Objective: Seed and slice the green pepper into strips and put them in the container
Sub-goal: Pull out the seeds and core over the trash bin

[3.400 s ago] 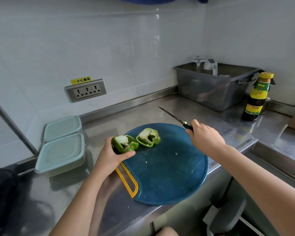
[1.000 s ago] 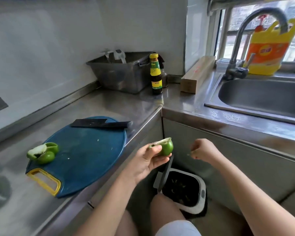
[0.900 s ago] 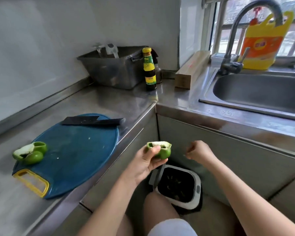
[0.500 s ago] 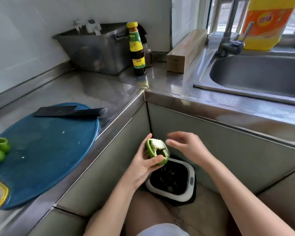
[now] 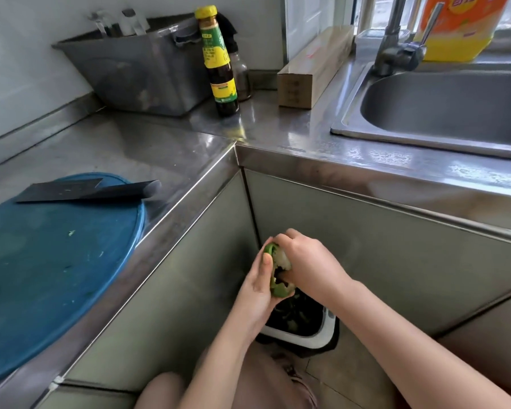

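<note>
My left hand (image 5: pixel 258 286) grips a green pepper half (image 5: pixel 278 286) from the left, cut side facing right, low in front of the cabinets and above a white-rimmed waste bin (image 5: pixel 300 323) on the floor. The fingers of my right hand (image 5: pixel 303 261) are curled into the pepper's hollow, on its white seed core (image 5: pixel 283 262). A black knife (image 5: pixel 86 190) lies flat across the far edge of the round blue cutting board (image 5: pixel 50 255) on the steel counter. The other pepper half and the container are out of view.
A grey tub (image 5: pixel 139 69), a dark sauce bottle (image 5: pixel 219 63) and a long cardboard box (image 5: pixel 313 69) stand at the counter's back corner. A steel sink (image 5: pixel 443 110) with tap (image 5: pixel 396 39) and a yellow detergent bottle (image 5: pixel 457 25) are at the right. My knee (image 5: pixel 165 391) shows below.
The view has tilted down and right since the knife was laid on the board. My right hand moved from beside the pepper half into its hollow; both hands sank closer to the bin.
</note>
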A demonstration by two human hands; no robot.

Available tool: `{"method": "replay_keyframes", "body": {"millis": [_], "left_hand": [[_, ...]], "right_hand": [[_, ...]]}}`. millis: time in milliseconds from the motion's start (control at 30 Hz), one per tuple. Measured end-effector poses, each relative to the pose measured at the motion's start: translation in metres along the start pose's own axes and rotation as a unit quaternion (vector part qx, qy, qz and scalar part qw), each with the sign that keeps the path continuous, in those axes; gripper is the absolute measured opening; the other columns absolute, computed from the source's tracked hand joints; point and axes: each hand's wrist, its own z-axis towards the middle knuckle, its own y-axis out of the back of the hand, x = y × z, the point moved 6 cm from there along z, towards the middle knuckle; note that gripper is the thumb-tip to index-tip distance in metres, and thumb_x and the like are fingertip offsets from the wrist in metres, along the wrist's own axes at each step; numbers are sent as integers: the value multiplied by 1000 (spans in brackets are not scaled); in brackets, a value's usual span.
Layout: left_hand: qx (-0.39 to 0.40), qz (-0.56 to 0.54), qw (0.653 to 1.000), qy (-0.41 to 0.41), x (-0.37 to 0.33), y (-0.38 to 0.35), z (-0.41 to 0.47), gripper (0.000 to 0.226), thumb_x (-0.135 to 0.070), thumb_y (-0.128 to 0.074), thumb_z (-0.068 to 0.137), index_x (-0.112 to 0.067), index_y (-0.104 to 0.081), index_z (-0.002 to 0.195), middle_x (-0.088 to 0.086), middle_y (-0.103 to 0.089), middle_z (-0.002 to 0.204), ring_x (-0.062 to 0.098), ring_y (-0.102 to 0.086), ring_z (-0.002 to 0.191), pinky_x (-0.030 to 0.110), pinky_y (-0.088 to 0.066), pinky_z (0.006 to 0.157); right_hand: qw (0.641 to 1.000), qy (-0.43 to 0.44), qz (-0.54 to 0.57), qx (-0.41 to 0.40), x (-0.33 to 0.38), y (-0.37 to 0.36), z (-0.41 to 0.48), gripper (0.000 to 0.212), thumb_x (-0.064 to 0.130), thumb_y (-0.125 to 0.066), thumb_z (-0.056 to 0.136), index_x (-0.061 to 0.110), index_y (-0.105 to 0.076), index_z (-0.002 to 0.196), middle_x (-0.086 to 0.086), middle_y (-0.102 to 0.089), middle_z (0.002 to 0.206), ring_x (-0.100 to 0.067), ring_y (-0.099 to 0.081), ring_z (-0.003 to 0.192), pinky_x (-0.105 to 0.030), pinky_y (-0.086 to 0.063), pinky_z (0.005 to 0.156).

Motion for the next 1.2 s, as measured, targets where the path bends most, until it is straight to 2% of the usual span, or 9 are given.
{"method": "replay_keyframes", "body": {"millis": [133,233,333,400,467,567,733,933,1200], "left_hand": [[-93,-79,991,59,7,0,7,55,-53,-48,86,-9,-63,115,14,-69,111,28,-66,103,50,-50,92],[-87,-66,991,74,7,-4,10,44,-46,-45,93,-11,-66,109,10,-72,103,27,-67,99,50,-47,94],[-72,-50,992,88,7,-7,13,42,-46,-43,94,-13,-66,107,8,-73,99,26,-67,96,49,-46,94],[-72,-41,992,96,8,-6,15,43,-46,-42,94,-13,-66,109,8,-73,99,25,-68,94,47,-48,90],[-71,-33,992,100,8,-4,15,44,-46,-41,95,-13,-66,109,8,-73,99,24,-68,90,43,-51,81],[-79,-19,991,107,8,0,14,43,-45,-41,96,-11,-66,106,8,-73,95,22,-68,79,33,-50,66],[-103,-16,986,128,4,0,17,37,-40,-43,97,-10,-66,99,11,-68,94,25,-63,79,34,-48,66],[-118,-7,985,128,-4,9,35,37,-41,-47,94,-10,-67,92,10,-65,81,22,-57,66,30,-47,54],[-49,3,983,174,-9,28,37,46,-45,-46,93,-6,-67,104,18,-66,98,22,-59,71,26,-46,47]], "right_hand": [[998,-17,-64,-10,-4,2,3,28,17,-60,82,13,-59,110,-3,-60,95,-25,-62,83,-31,-46,64],[989,17,-140,-33,2,6,4,28,16,-81,57,11,-65,80,0,-53,61,-19,-53,48,-23,-27,44],[981,29,-191,11,0,-5,8,31,12,-80,56,6,-66,83,-4,-61,65,-19,-61,52,-21,-25,45],[984,20,-179,9,1,0,9,37,13,-86,28,11,-64,57,2,-52,45,-14,-49,31,-18,-14,40],[982,39,-185,18,3,-7,11,27,11,-83,45,9,-65,65,1,-52,50,-17,-53,39,-21,-19,43],[986,40,-148,66,-6,-25,13,17,1,-49,85,9,-62,92,-1,-44,65,-22,-49,65,-29,-33,58],[996,13,-25,86,-30,-42,33,15,8,-52,84,7,-60,72,-6,-57,67,-23,-60,65,-30,-44,58],[989,15,112,92,-34,-23,50,29,16,-62,80,12,-51,54,-2,-29,54,-6,-19,49,-28,-26,48],[938,-42,310,149,-52,-31,65,13,11,-66,84,2,-74,87,-5,-68,68,-7,-62,60,-29,-56,67]]}}
